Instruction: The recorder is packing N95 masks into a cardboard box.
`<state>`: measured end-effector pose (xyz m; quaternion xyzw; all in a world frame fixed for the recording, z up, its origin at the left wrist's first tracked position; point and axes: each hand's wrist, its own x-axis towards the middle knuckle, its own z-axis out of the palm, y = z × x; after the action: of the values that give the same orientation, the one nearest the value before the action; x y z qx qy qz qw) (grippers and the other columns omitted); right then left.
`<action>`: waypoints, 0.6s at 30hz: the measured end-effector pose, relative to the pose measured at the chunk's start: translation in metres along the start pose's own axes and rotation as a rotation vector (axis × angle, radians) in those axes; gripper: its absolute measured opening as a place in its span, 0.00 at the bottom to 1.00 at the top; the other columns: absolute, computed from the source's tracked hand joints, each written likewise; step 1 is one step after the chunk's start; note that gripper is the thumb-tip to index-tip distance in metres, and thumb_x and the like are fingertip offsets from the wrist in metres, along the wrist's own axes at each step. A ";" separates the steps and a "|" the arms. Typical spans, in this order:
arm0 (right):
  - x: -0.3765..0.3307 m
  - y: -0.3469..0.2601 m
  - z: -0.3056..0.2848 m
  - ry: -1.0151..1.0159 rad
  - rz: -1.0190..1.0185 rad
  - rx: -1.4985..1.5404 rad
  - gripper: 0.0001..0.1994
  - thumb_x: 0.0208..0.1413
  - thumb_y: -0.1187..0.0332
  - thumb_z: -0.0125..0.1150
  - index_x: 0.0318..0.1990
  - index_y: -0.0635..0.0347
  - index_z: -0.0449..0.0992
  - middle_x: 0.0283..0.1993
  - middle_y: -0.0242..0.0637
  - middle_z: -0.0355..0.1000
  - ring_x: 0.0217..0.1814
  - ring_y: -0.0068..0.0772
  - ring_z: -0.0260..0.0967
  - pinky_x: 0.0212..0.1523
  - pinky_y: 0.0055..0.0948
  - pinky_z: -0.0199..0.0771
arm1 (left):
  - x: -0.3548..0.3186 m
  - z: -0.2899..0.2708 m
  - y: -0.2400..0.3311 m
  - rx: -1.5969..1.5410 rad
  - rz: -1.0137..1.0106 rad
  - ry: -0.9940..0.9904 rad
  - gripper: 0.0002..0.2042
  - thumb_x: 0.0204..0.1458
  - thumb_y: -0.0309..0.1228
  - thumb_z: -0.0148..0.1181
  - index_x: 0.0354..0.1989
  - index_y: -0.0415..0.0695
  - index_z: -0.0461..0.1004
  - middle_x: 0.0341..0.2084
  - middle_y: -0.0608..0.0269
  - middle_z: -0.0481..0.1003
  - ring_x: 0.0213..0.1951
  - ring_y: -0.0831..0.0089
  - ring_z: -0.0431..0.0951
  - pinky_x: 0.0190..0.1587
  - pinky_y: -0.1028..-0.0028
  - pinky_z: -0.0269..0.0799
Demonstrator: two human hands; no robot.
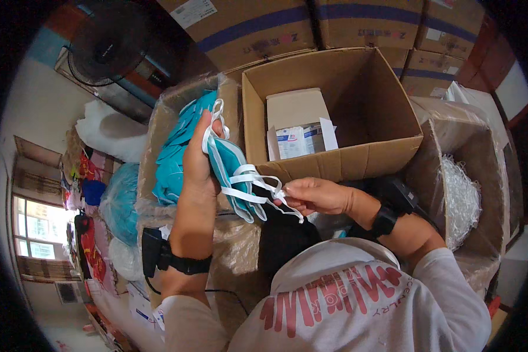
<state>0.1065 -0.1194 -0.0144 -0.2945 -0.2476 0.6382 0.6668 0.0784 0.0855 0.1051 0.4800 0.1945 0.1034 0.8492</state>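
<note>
My left hand [197, 157] is raised at the centre left and closed around a small stack of teal face masks [224, 159] with white edges. White ear straps [249, 178] hang from the masks, and some loop up over my left fingers. To the right, my right hand [318, 196] pinches the ends of the straps between thumb and fingers, drawing them out sideways. Behind my left hand, a plastic-lined carton [227, 97] holds a heap of loose teal mask pieces [179, 144].
Ahead stands an open cardboard box [387, 111], with a smaller carton [295, 108] and printed packs [292, 142] inside. At right, another lined box [493, 176] holds white stringy material [460, 202]. Sealed boxes [258, 29] are stacked behind; a fan [107, 47] stands far left.
</note>
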 end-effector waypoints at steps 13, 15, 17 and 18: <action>-0.007 0.002 0.011 -0.001 0.038 0.169 0.13 0.59 0.60 0.40 0.33 0.59 0.65 0.29 0.38 0.68 0.18 0.16 0.52 0.15 0.13 0.51 | 0.009 -0.026 0.022 0.030 0.184 0.103 0.11 0.49 0.40 0.56 0.28 0.46 0.69 0.19 0.73 0.69 0.22 0.85 0.67 0.23 0.86 0.62; -0.013 0.001 0.011 0.010 0.007 0.204 0.14 0.60 0.60 0.39 0.35 0.61 0.66 0.25 0.34 0.65 0.18 0.15 0.50 0.13 0.12 0.48 | 0.004 -0.019 0.026 0.038 0.238 0.193 0.11 0.49 0.40 0.55 0.27 0.45 0.69 0.19 0.73 0.68 0.21 0.85 0.67 0.23 0.85 0.62; -0.016 -0.001 0.008 0.059 0.023 0.206 0.13 0.60 0.59 0.40 0.39 0.59 0.66 0.24 0.29 0.61 0.19 0.14 0.49 0.14 0.12 0.48 | 0.006 -0.026 0.027 0.051 0.238 0.240 0.11 0.50 0.40 0.55 0.26 0.46 0.69 0.19 0.73 0.68 0.21 0.85 0.66 0.22 0.85 0.61; -0.016 -0.003 0.009 0.078 0.033 0.207 0.14 0.60 0.59 0.40 0.41 0.59 0.67 0.23 0.27 0.59 0.20 0.14 0.49 0.15 0.12 0.48 | 0.005 -0.033 0.029 0.058 0.242 0.269 0.11 0.50 0.40 0.54 0.26 0.46 0.69 0.18 0.73 0.68 0.20 0.85 0.66 0.22 0.85 0.61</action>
<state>0.1013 -0.1348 -0.0050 -0.2526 -0.1495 0.6593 0.6922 0.0695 0.1277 0.1134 0.5061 0.2500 0.2623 0.7827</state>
